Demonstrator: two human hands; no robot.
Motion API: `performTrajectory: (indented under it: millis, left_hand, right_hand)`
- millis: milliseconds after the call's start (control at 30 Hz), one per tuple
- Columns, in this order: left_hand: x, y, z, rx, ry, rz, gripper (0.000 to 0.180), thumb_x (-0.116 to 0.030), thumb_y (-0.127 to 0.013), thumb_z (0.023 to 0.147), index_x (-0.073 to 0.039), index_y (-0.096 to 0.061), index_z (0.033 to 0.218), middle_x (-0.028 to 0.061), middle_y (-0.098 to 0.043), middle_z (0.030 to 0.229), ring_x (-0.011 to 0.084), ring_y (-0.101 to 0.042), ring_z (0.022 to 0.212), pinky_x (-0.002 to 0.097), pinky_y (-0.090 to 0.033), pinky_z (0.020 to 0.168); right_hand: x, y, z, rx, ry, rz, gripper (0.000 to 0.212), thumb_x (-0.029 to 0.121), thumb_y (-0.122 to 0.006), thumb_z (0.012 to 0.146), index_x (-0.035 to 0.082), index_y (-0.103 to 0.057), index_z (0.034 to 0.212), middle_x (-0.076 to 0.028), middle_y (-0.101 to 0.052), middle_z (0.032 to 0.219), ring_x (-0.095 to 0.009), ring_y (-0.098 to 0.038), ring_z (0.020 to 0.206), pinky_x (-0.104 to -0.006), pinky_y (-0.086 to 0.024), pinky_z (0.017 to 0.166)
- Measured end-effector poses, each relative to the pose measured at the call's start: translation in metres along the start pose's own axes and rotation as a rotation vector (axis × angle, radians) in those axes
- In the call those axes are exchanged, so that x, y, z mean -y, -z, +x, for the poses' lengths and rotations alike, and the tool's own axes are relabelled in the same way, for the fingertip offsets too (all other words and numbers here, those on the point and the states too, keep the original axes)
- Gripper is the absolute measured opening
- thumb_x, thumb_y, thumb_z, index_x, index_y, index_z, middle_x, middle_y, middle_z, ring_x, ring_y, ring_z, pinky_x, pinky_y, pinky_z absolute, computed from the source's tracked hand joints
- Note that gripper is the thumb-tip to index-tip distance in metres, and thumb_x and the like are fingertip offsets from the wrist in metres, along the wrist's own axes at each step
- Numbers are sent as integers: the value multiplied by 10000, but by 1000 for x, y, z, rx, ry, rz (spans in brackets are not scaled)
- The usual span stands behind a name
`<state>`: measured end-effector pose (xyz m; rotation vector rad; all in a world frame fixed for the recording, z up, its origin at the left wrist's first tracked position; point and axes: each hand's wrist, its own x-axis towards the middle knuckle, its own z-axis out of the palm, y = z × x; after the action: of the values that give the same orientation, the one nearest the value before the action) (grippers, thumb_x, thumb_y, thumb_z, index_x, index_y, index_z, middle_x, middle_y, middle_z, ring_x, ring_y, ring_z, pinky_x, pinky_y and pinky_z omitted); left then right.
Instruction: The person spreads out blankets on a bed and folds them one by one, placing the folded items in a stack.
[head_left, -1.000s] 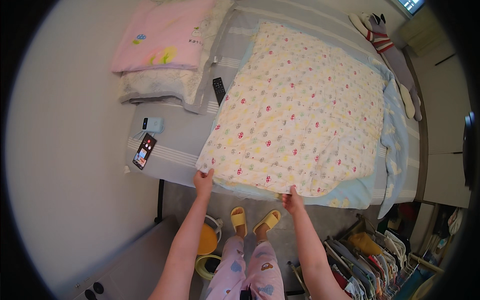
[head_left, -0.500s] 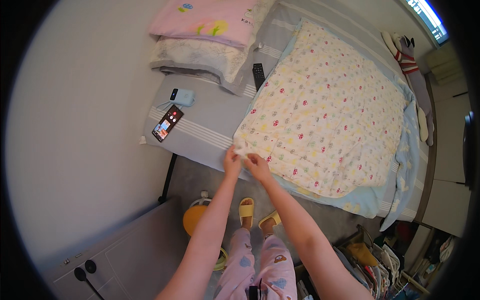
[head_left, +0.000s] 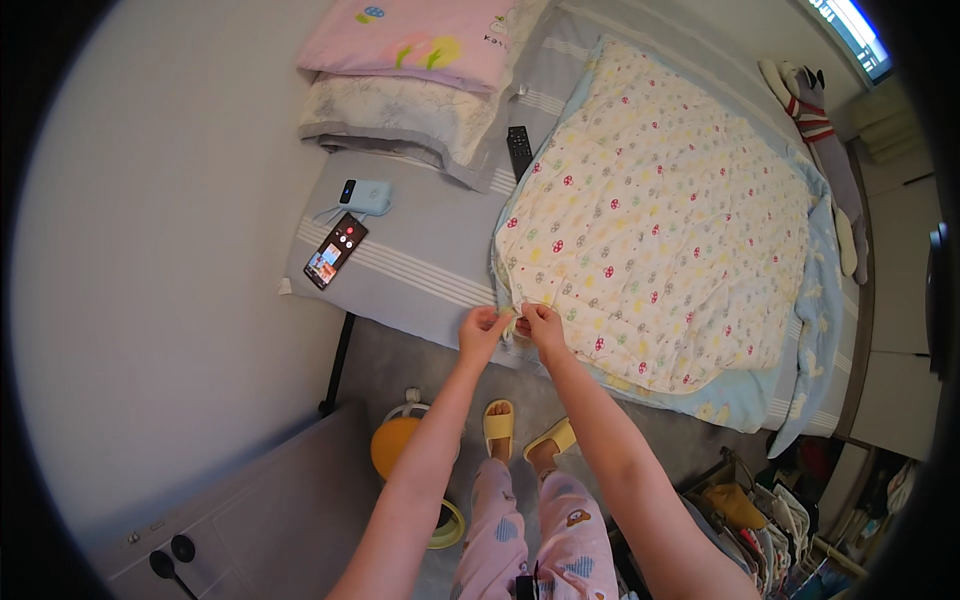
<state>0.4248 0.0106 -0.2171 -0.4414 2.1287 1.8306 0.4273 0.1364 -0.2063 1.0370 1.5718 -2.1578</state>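
A cream quilt (head_left: 660, 230) with small coloured prints lies spread over a light blue cover (head_left: 720, 405) on the bed. At its near left corner my two hands are close together. My right hand (head_left: 541, 326) pinches the quilt's corner between thumb and fingers. Just beside it, my left hand (head_left: 482, 330) is closed in a pinch at the same corner, where a pale strip of cloth hangs between the hands. What exactly the left fingertips grip is too small to make out.
On the grey striped bed (head_left: 410, 265) lie a phone (head_left: 336, 250), a light blue power bank (head_left: 366, 196) and a black remote (head_left: 519, 152). Pillows (head_left: 400, 110) are stacked at the far left, a plush toy (head_left: 820, 140) far right. A yellow-topped stool (head_left: 394, 447) and hanging clothes (head_left: 760, 510) flank my legs.
Both hands have shifted slightly right with the quilt's corner. The corner is drawn inward, and more of the blue cover shows along the left edge.
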Motion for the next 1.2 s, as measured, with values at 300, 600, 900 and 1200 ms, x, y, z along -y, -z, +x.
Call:
performTrajectory:
  millis: [300,600,900,1200]
  left_hand:
    - [-33,-7,-1,-44,184,-286,141,-122,-574,775,-4,-586,849,22,-596,751,62,-520,610,192,-401,491]
    - [-53,-6,-7,2,305,-617,137,-99,-570,777,-44,-545,900,-16,-517,655,70,-464,522,192,-383,471]
    - [-45,-12,-11,-69,-236,97,74,-41,-537,756,6,-564,806,31,-560,665,89,-521,572,205,-428,549]
    - [-42,27,-16,-105,-261,63,137,-97,-579,749,2,-558,841,52,-568,754,103,-525,683,216,-424,632]
  right_hand:
    - [21,-3,-16,-196,439,-198,188,195,-564,775,12,-548,814,-20,-509,611,-84,-470,511,-216,-390,490]
    - [32,-4,-10,-78,214,-354,258,223,-561,767,-31,-601,778,-36,-548,590,-97,-470,522,-254,-382,491]
    - [46,-2,-33,84,-110,123,138,220,-582,775,94,-575,721,64,-416,538,-44,-335,455,-193,-255,427]
    - [22,-5,-31,-19,-75,205,178,237,-584,770,63,-595,731,47,-458,585,-48,-378,525,-199,-302,486]
